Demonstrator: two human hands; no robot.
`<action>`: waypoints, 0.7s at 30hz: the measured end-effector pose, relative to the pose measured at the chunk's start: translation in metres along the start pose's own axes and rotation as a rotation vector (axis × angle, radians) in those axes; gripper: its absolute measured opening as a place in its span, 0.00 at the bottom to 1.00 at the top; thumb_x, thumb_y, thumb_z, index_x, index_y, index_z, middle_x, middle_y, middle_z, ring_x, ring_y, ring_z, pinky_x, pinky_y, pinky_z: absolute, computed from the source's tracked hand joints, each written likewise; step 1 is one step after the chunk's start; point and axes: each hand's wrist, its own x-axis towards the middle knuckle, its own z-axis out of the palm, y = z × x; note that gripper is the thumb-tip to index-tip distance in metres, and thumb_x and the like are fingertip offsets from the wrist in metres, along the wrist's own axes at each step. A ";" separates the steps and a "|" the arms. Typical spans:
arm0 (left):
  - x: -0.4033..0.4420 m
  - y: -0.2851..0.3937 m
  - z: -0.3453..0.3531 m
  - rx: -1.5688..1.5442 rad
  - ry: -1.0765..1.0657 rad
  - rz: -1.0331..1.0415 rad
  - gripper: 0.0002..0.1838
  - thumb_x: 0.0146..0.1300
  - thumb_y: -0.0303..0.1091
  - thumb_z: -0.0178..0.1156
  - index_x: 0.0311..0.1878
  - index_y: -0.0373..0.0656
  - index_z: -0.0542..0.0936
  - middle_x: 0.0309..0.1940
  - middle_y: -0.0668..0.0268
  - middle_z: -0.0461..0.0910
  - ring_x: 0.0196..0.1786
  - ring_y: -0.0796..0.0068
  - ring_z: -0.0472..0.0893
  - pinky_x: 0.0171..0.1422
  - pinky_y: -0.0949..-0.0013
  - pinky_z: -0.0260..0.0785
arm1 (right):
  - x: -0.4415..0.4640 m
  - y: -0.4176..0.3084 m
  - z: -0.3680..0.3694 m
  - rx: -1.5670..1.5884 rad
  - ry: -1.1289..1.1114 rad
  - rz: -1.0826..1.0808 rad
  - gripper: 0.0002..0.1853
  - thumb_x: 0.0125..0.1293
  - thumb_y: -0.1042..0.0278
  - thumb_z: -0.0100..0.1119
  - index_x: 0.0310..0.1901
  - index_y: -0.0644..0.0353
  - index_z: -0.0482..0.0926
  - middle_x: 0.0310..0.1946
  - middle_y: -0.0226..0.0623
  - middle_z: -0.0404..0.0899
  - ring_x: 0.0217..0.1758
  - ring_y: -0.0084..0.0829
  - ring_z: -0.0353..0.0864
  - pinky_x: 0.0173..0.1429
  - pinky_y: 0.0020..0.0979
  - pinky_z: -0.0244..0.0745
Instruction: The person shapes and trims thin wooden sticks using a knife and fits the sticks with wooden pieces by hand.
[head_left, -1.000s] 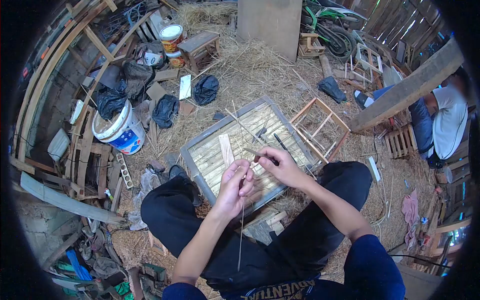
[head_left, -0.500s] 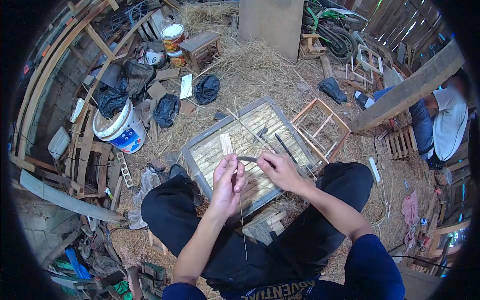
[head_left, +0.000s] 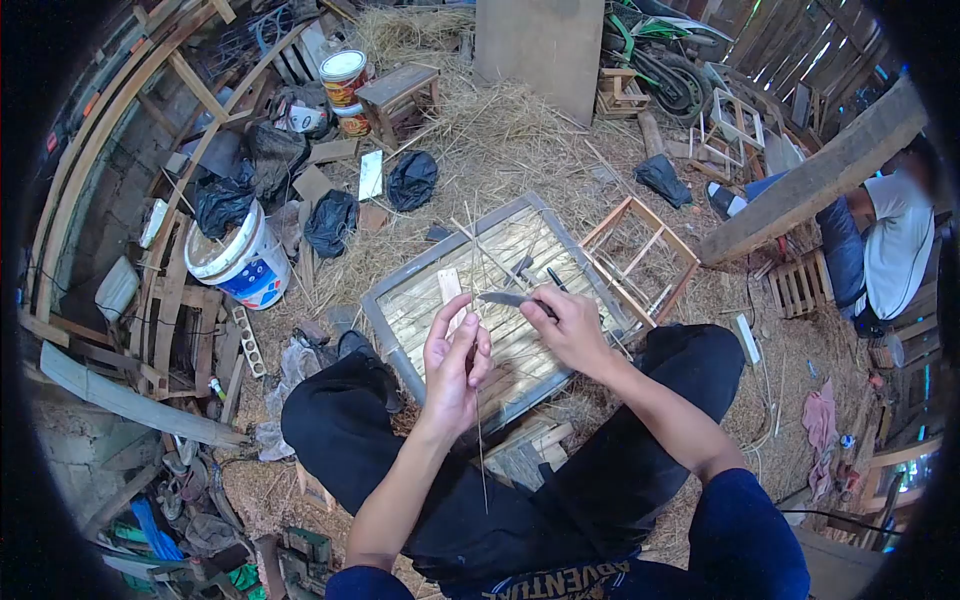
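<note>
- The left hand [head_left: 455, 370] is holding a thin strip [head_left: 483, 465], with thumb and forefinger raised near its top; the exact pinch is too small to make out
- The strip is hanging down below the left hand, its lower end lying in front of the dark trousers [head_left: 345, 420]
- The right hand [head_left: 568, 328] is clamping round the handle of a knife [head_left: 502, 298], the blade pointing towards the left fingertips
- The two hands are staying apart, the knife blade bridging most of the gap between them; whether its tip is touching the strip cannot be told
- Both hands are hovering over a low slatted worktop [head_left: 402, 350] with a grey rim, which is standing between the person's knees
- On the worktop a flat piece of wood [head_left: 449, 284] is lying just beyond the left hand, and a black pen-like thing [head_left: 556, 279] is lying just beyond the right hand
- Thin sticks [head_left: 484, 249] are crossing near the far side of the worktop, and a small dark thing [head_left: 520, 268] is lying beside them
- An open wooden frame [head_left: 645, 247] is resting just beside the worktop's right edge
- Straw [head_left: 500, 130] is covering much of the floor beyond, where a stool [head_left: 400, 84] is standing near stacked tubs [head_left: 344, 82]
- Another person [head_left: 897, 245] is sitting at the far right, partly behind a slanting wooden post [head_left: 815, 178]
</note>
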 end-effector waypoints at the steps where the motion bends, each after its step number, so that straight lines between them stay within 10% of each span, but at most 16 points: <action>1: -0.001 0.001 0.000 0.006 0.003 -0.002 0.22 0.78 0.37 0.56 0.71 0.44 0.68 0.28 0.68 0.75 0.16 0.90 0.60 0.19 0.83 0.49 | -0.001 0.001 0.002 -0.018 -0.003 -0.025 0.20 0.74 0.48 0.58 0.36 0.59 0.79 0.21 0.42 0.77 0.25 0.45 0.81 0.31 0.43 0.70; 21: -0.003 -0.003 0.000 0.079 -0.087 0.013 0.25 0.79 0.33 0.54 0.76 0.42 0.66 0.31 0.65 0.78 0.18 0.90 0.60 0.21 0.83 0.52 | -0.007 0.000 0.004 0.048 0.000 -0.081 0.21 0.72 0.47 0.60 0.36 0.60 0.80 0.23 0.42 0.76 0.27 0.46 0.80 0.32 0.42 0.71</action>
